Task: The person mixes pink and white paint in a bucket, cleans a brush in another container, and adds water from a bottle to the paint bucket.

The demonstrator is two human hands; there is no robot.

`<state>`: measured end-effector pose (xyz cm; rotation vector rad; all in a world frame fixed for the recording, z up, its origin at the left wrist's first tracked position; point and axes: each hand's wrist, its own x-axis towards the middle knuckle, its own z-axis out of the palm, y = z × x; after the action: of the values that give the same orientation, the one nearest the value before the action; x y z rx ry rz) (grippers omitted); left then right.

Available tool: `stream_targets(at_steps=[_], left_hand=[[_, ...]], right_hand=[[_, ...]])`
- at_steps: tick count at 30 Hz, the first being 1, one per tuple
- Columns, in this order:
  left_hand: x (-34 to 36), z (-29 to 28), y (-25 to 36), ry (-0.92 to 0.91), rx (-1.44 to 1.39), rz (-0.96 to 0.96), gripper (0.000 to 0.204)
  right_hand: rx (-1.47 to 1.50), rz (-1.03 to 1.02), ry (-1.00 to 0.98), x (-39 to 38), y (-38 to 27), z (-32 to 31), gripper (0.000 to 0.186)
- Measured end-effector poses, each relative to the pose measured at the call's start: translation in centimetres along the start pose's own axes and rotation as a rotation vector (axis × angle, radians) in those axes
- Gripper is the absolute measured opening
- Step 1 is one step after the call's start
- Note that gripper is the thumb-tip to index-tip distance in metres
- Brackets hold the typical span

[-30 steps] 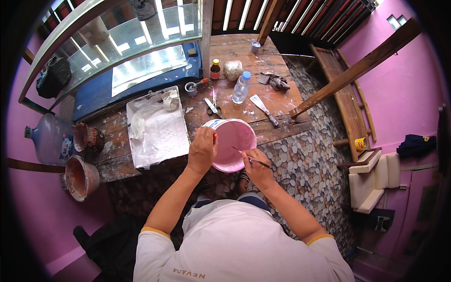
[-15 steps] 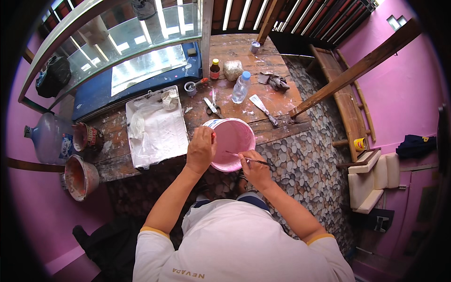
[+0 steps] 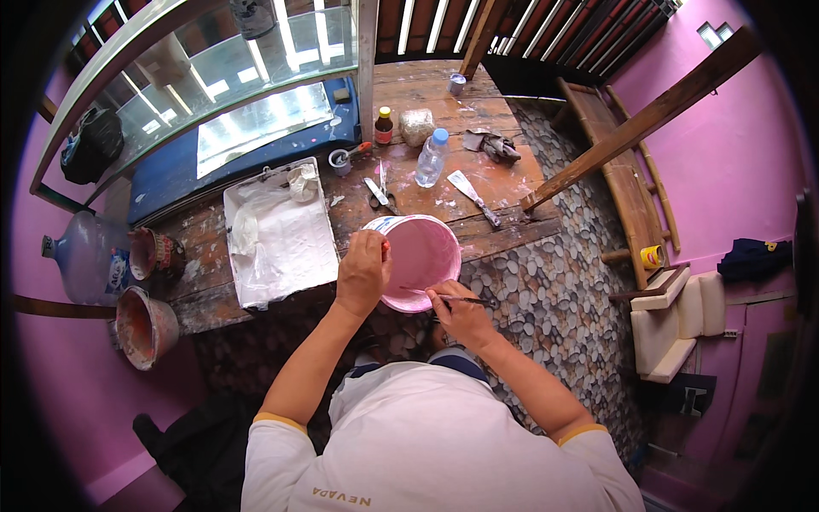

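Note:
A white bucket (image 3: 452, 239) with pink paint inside stands in front of me, at the near edge of the wooden table. My left hand (image 3: 363, 271) is closed at the bucket's left side. A small bit of red shows at its fingertips, too little to name. In my right hand (image 3: 462, 316), at the near right rim, a thin stick-like tool (image 3: 461, 299) is pinched between the fingers. Its pinkish end reaches over the paint near the bucket's near wall, and its dark end points right. Whether the tip touches the paint I cannot tell.
On the table (image 3: 512, 188) are a paint-smeared white tray (image 3: 290, 256), scissors (image 3: 380, 194), a scraper (image 3: 473, 198), a water bottle (image 3: 432, 160), a dark bottle (image 3: 383, 128) and a dirty rag (image 3: 493, 147). Left stands a stained bucket (image 3: 147, 328); right rises a wooden post (image 3: 640, 119).
My right hand has shifted slightly down and left. The tool's pinkish end has dropped toward the bucket's near wall. My left hand stays closed at the bucket's left side.

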<state>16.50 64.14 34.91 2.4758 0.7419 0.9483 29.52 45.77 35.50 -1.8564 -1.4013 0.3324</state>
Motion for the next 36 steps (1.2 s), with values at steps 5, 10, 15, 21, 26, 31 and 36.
stream_targets(at_steps=[5,10,15,21,26,31,36], left_hand=[[0.0,0.1,0.1,0.015,-0.016,0.015,0.024],[0.0,0.2,0.0,0.009,-0.010,-0.001,0.025],[0.0,0.0,0.2,0.001,-0.001,0.014,0.025],[-0.1,0.1,0.1,0.016,-0.010,0.009,0.023],[-0.1,0.1,0.2,0.027,-0.010,0.013,0.023],[-0.3,0.2,0.0,0.020,-0.022,-0.007,0.023],[-0.2,0.0,0.1,0.015,-0.026,0.005,0.024]], right_hand=[[-0.226,-0.031,0.114,0.7,0.9,-0.9,0.007],[0.031,-0.028,-0.071,0.1,0.0,-0.5,0.008],[-0.194,-0.059,0.094,0.7,0.7,-0.9,0.009],[0.051,0.018,-0.026,0.6,0.0,0.1,0.010],[-0.121,-0.008,0.091,0.1,0.6,0.0,0.009],[-0.071,-0.062,0.115,0.5,0.6,-0.2,0.008],[-0.021,-0.017,-0.002,0.2,-0.3,0.0,0.009]])
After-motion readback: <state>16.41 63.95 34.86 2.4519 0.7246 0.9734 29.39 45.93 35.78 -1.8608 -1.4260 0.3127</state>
